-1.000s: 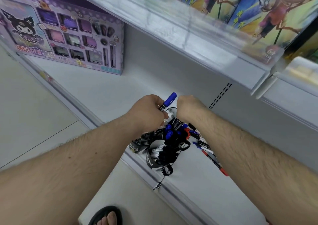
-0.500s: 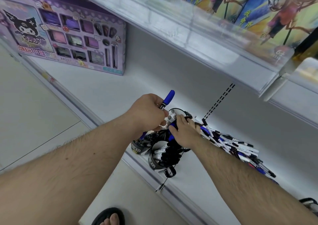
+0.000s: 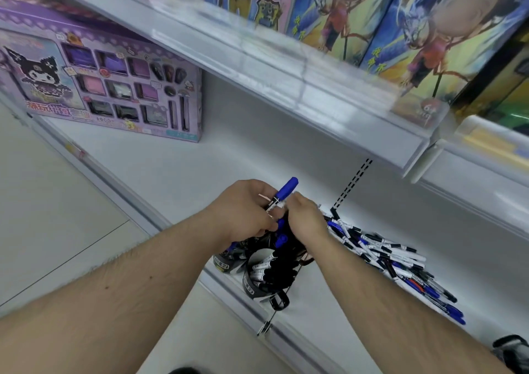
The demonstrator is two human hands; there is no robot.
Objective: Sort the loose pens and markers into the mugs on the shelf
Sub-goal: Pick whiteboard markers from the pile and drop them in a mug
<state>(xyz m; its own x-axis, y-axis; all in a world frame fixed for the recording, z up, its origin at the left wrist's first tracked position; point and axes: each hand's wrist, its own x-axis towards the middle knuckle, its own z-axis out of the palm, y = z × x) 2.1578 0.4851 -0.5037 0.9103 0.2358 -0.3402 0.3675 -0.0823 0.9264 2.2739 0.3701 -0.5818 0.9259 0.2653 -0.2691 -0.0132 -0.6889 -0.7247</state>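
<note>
My left hand (image 3: 243, 210) grips a blue-capped marker (image 3: 283, 191) that sticks up from its fist. My right hand (image 3: 305, 220) is curled right beside it, fingertips at the marker's barrel, and what else it holds is hidden. Below both hands, at the shelf's front edge, a black mug (image 3: 259, 280) stands packed with black-capped markers. A second black mug (image 3: 226, 262) to its left is partly covered by my left hand. A heap of loose pens and markers (image 3: 395, 262), with blue, black and a few red caps, lies on the white shelf (image 3: 171, 170) to the right.
A purple boxed toy set (image 3: 106, 87) stands at the shelf's far left. The upper shelf (image 3: 286, 78) overhangs with colourful boxes on it. A black strap with a clip (image 3: 274, 307) hangs over the shelf edge. Another dark object (image 3: 512, 350) sits at the lower right.
My right hand rose from the mug area back up to the blue marker in my left hand. The left hand kept its place and its hold.
</note>
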